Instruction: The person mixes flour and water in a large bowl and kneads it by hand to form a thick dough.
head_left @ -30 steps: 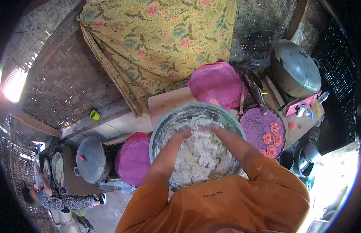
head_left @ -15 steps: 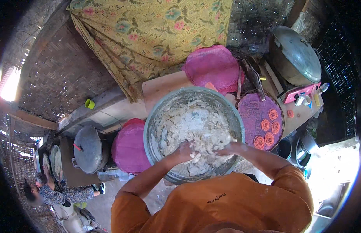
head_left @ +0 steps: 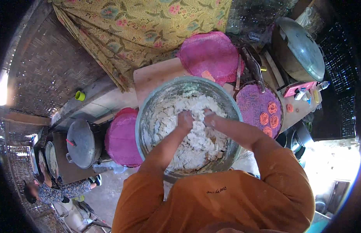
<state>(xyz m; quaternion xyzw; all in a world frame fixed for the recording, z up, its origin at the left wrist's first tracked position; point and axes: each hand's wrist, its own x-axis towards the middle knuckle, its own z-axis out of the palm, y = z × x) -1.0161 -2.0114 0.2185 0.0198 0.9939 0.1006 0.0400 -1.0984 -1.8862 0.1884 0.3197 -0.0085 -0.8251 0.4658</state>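
Observation:
A large round metal basin [head_left: 138, 134] stands in front of me, its inner wall smeared with flour. A crumbly, white mass of dough [head_left: 198, 143] and loose flour fills much of it. My left hand [head_left: 185, 120] is sunk into the far middle of the dough, its fingers mostly buried. Just to its right, my right hand [head_left: 210, 118] pushes into the same mass, and the dough hides its fingertips. The two hands are a short gap apart. A browner, wetter patch shows along the near side of the basin.
Pink round trays [head_left: 209, 56] lie behind the basin; another pink one [head_left: 122, 136] is at left. Orange coiled rings [head_left: 272, 107] rest on a purple mat [head_left: 254, 103]. Large lidded pots [head_left: 299, 50] stand far right and left. Another person [head_left: 58, 190] works at far left.
Both hands have moved from the near part of the basin to its far middle and closer together. The dough is heaped differently, with white flour on top. The view has shifted slightly.

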